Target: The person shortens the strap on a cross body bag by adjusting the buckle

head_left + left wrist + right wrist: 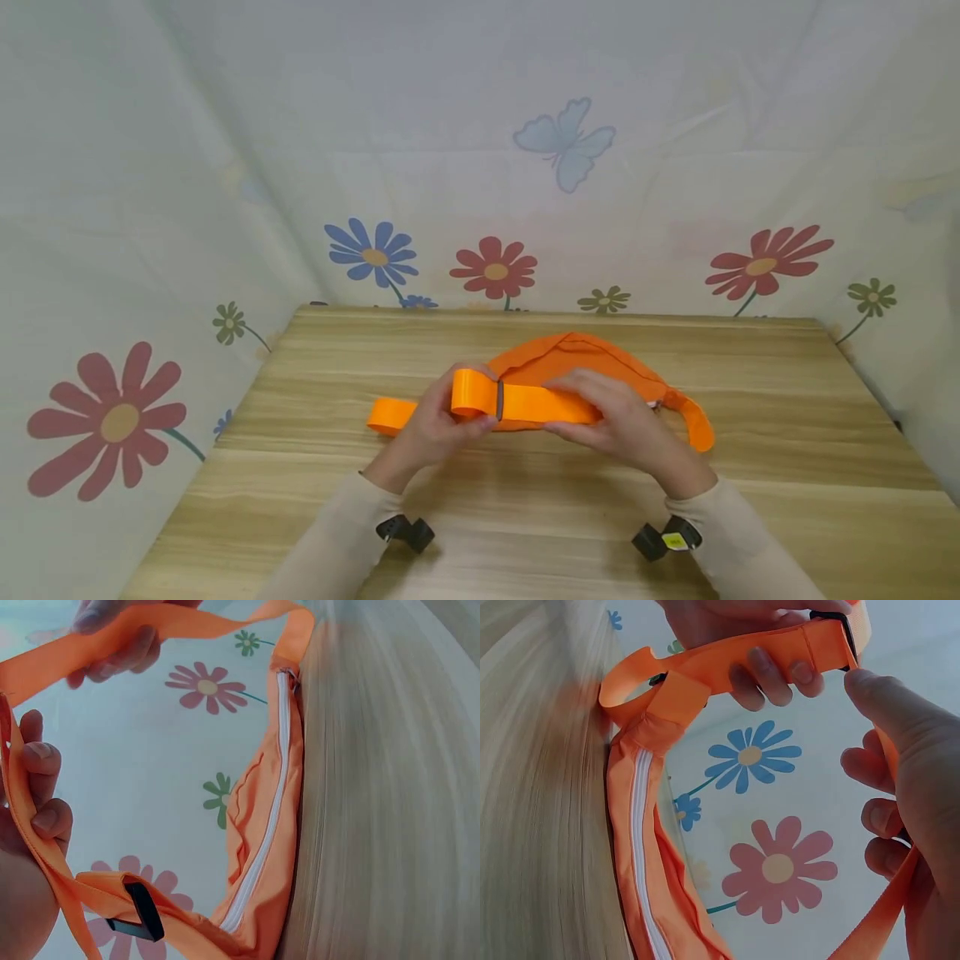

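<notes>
Holding the flat, orange webbing strap (551, 404) taut, you are clamping the fingers of your left hand (435, 425) on it beside the dark rectangular slider (499, 401), while your right hand (618, 421) is pinching it farther along. The orange, crescent-shaped fabric pouch (577, 362) is resting on the pale wood-grain table (570, 517), just beyond your hands. If you're pulling unevenly, the webbing could be slipping or twisting in the slider; lifting could be dragging the pouch over.
</notes>
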`<state>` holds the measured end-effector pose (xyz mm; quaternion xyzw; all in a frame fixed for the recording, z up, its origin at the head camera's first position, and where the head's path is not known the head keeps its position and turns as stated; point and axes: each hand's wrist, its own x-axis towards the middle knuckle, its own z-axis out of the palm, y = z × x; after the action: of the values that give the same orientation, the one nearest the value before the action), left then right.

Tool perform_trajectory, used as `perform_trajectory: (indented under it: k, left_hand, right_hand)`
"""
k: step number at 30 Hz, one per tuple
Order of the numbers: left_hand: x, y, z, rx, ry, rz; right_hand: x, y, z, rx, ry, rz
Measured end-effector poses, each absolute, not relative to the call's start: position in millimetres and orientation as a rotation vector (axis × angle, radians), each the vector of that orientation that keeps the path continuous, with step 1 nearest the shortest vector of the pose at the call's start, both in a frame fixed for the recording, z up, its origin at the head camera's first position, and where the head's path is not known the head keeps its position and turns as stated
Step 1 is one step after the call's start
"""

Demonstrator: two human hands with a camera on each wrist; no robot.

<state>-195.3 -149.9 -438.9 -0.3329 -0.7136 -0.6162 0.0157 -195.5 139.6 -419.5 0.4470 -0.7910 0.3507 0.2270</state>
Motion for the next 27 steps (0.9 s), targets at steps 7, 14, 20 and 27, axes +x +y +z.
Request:
perform_trajectory:
  k: [7, 14, 20, 27]
  left_hand:
    - [-197, -144, -443, -1.105, -2.136, -1.941]
    - [-198, -142, -440, -1.121, -2.197, -1.912]
    - [-197, -140, -436, -1.037, -2.366, -1.781]
    - [-195, -138, -427, -0.964, -2.501, -1.641]
  right_hand:
    - [-195, 134, -423, 1.229, -2.138, 1.048]
    - [-194, 128, -424, 1.241, -2.107, 1.083]
    - [-194, 123, -421, 1.241, -2.085, 1.030]
    - [-194, 119, -419, 1.235, -2.039, 0.995]
